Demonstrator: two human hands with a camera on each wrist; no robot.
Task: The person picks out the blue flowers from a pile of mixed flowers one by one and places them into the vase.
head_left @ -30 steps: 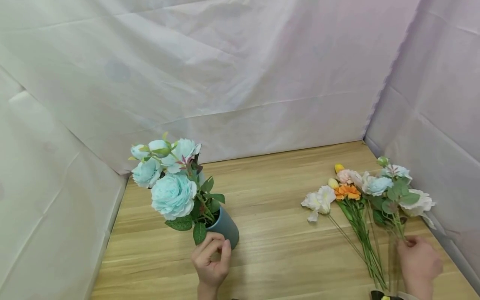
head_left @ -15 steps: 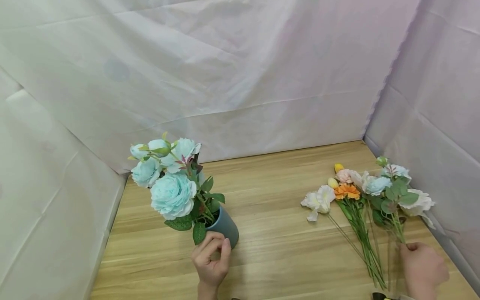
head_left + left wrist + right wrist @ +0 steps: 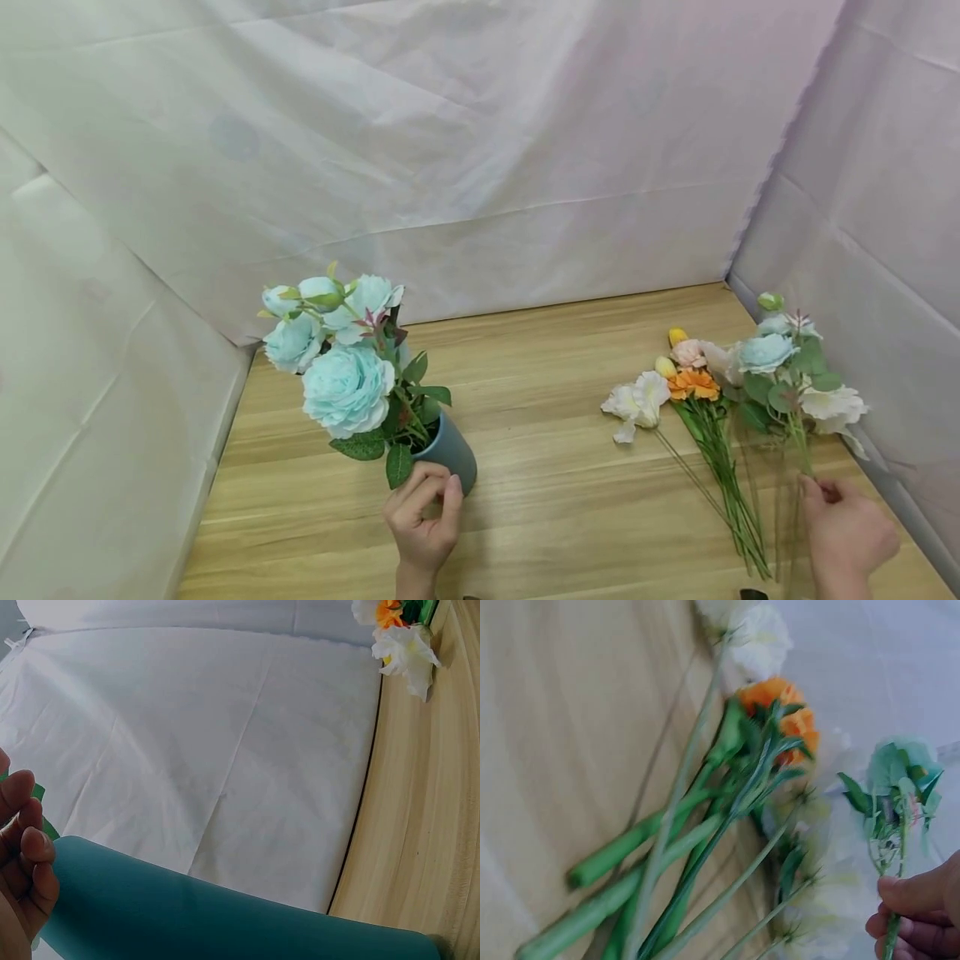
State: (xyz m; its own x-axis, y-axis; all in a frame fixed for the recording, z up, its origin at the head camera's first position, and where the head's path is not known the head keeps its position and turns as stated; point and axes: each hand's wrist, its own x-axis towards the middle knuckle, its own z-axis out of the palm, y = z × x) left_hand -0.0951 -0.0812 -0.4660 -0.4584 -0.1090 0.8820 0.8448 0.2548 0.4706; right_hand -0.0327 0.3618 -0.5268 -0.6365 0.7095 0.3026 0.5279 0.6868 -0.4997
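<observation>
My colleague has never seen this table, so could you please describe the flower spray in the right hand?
On the wooden table, look right from the blue vase to the loose flowers. The right hand there pinches a leafy spray by its stem. Its pale blue petals set it apart from the white flower and orange flower lying nearby.

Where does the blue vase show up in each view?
Head: the blue vase is below and slightly left of center, by the left hand.
Left wrist: the blue vase runs along the bottom.
Right wrist: not in it.
Shared landmark: the orange flower, right of center in all three.
</observation>
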